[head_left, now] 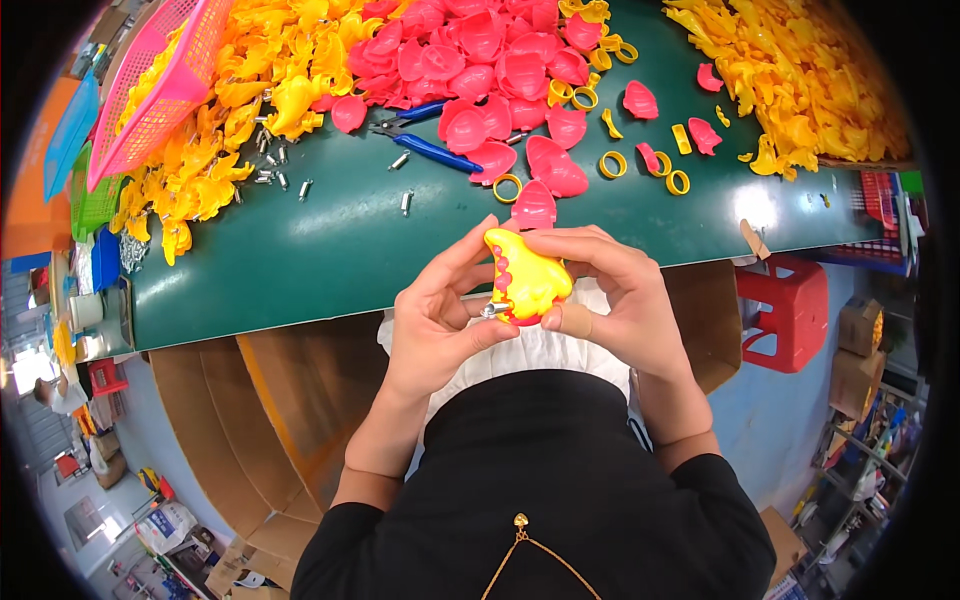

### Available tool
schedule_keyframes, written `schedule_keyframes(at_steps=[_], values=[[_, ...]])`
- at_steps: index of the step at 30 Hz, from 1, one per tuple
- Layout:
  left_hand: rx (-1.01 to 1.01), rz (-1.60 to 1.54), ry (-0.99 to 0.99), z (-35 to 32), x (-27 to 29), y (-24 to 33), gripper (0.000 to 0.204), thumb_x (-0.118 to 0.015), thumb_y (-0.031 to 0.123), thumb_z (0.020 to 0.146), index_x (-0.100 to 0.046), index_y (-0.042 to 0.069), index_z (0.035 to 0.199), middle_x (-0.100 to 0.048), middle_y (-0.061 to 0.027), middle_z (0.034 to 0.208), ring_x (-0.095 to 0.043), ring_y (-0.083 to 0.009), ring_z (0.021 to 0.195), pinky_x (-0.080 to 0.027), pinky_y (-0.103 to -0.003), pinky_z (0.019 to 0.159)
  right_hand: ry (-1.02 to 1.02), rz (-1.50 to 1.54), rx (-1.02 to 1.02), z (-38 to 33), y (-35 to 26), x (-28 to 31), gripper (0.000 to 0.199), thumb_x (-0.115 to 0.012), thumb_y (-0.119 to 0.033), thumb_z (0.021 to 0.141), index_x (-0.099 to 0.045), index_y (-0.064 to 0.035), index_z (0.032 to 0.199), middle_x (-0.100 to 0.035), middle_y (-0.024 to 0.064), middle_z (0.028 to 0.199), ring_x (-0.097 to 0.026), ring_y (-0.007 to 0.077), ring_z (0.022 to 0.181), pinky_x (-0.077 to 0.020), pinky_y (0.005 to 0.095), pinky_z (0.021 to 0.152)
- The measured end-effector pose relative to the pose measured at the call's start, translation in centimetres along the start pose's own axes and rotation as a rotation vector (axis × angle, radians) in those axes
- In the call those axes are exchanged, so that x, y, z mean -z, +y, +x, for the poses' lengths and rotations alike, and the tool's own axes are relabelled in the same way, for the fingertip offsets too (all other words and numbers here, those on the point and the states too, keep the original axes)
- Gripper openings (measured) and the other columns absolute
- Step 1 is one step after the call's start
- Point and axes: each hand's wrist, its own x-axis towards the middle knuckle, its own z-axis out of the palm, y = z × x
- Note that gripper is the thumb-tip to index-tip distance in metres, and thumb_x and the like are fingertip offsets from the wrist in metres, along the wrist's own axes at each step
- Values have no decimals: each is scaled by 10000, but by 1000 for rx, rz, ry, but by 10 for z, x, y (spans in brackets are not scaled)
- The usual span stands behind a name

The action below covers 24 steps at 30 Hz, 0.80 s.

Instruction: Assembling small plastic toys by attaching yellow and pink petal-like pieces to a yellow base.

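Between my two hands, just past the near edge of the green table, is a yellow plastic toy piece (537, 278) with a scalloped pink edge along its left side. A small silver metal cylinder (494, 310) sticks out at its lower left. My left hand (432, 318) grips the left side, thumb below by the cylinder and fingers above. My right hand (628, 305) holds the right side, its thumb low against the piece and a tan bandage on it. Beyond my fingers lies a pink plastic shell (534, 204). Parts of the toy piece are hidden by my fingers.
The green table (330, 240) holds blue-handled pliers (435, 152), loose metal cylinders (405, 202), yellow rings (612, 165) and a pink shell heap (470, 60). Yellow parts (810, 90) are piled right. A pink basket (165, 85) stands left, cardboard (235, 420) below, a red stool (790, 310) right.
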Motion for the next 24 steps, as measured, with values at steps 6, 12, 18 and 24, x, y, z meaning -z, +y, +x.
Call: schedule_keyframes(at_steps=[6, 12, 18, 24], values=[[-13, 65, -19, -1, 1, 6, 848, -782, -63, 724, -336, -35, 1444, -427, -202, 1437, -528, -256, 1226, -514, -398, 975, -1, -183, 86, 3, -11, 3, 522, -809, -52, 661, -665, -4, 1161, -659, 134, 1133, -612, 189, 1010, -492, 292, 844], [-39, 54, -60, 1, 3, 5, 832, -770, -85, 721, -349, -37, 1437, -424, -214, 1439, -532, -254, 1220, -525, -398, 963, 40, -156, 64, -4, -4, -6, 512, -812, -44, 655, -681, -22, 1150, -655, 133, 1132, -613, 182, 970, -494, 284, 809], [48, 9, -30, 8, 5, 6, 853, -778, -85, 713, -343, -18, 1443, -483, -188, 1377, -557, -239, 1167, -568, -371, 905, 74, -76, 25, -5, 3, -11, 515, -819, -91, 694, -672, -33, 1185, -587, 95, 1118, -600, 184, 941, -491, 286, 817], [73, -420, 246, 3, -9, -3, 703, -765, 177, 825, -380, -17, 1379, -533, -133, 1252, -581, -235, 1129, -560, -399, 893, 158, -179, 185, 0, 15, -21, 695, -846, -160, 672, -576, -27, 1298, -597, 111, 1210, -582, 234, 1070, -466, 330, 906]])
